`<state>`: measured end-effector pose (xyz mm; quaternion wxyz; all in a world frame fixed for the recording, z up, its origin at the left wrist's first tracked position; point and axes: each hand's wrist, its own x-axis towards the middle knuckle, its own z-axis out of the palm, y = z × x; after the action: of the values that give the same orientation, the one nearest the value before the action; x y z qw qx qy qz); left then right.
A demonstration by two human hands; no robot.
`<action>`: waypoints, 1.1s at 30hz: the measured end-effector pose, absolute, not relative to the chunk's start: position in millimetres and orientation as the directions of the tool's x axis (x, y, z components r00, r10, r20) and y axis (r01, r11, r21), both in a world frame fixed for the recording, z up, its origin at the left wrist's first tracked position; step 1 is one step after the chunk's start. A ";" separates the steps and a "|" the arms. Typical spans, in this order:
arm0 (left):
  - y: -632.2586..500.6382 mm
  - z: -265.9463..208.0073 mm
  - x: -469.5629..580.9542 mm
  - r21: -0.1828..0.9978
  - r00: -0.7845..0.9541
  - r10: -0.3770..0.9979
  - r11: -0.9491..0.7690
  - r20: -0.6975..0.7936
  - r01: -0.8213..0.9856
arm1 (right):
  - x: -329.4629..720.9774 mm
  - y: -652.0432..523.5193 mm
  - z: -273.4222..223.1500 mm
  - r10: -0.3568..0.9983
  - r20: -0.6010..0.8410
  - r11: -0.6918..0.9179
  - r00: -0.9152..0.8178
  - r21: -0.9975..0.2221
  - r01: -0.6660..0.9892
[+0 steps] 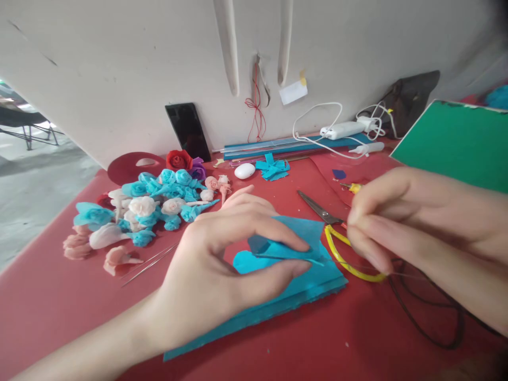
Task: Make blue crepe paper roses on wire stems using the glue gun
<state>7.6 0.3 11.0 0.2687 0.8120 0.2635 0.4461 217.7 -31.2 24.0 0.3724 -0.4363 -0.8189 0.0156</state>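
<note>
My left hand (234, 248) pinches a small folded piece of blue crepe paper (286, 253) between thumb and forefinger. Below that hand lies a stack of blue paper sheets (254, 317). To the right, my right hand (381, 227) is closed, its fingertips on a thin strand (345, 263), thread or fine wire, that runs toward the folded paper; whether it is joined there I cannot tell. Scissors (319, 207) with slightly parted blades lie partly behind my right hand. Their handle is wrapped in yellow, with a dark loop beyond.
Blue, white and pink paper flowers (154, 203) are heaped on the left. Two thin metal rods (148, 264) lie before them. Behind are a phone (188, 129), a white egg-shaped object (244, 170), blue paper strips (273, 167) and a corded white power strip (343, 129). A green board (456, 143) stands right.
</note>
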 end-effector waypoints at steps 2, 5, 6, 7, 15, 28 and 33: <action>2.3 8.7 6.7 0.672 0.479 0.663 -0.717 0.575 0.185 | 217.5 -28.7 24.1 0.789 0.518 0.588 -0.331 -0.481 0.650; 7.5 5.0 5.6 0.699 0.481 0.682 -0.692 0.551 0.180 | 221.9 -14.9 22.7 0.795 0.530 0.570 -0.295 -0.486 0.662; 9.6 3.9 5.5 0.714 0.476 0.695 -0.677 0.539 0.180 | 224.6 -8.1 22.1 0.802 0.534 0.554 -0.267 -0.499 0.666; 11.6 3.0 5.6 0.728 0.466 0.711 -0.660 0.526 0.185 | 227.6 -1.0 21.6 0.811 0.532 0.540 -0.243 -0.520 0.661; 16.6 0.1 5.3 0.676 0.450 0.675 -0.712 0.584 0.191 | 233.8 13.3 15.3 0.774 0.621 0.516 -0.122 -0.507 0.690; 13.3 -0.2 7.6 0.721 0.406 0.738 -0.654 0.540 0.230 | 217.2 -1.0 7.1 0.610 0.711 0.620 -0.349 -0.154 0.770; 9.8 1.5 5.8 0.745 0.360 0.772 -0.620 0.524 0.247 | 211.7 -25.3 18.7 0.539 0.707 0.603 -0.459 0.057 0.796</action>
<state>5.8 9.8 1.5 0.2856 0.7735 0.3294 0.4601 211.7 -25.3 18.7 0.3311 -0.4010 -0.8318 -0.1941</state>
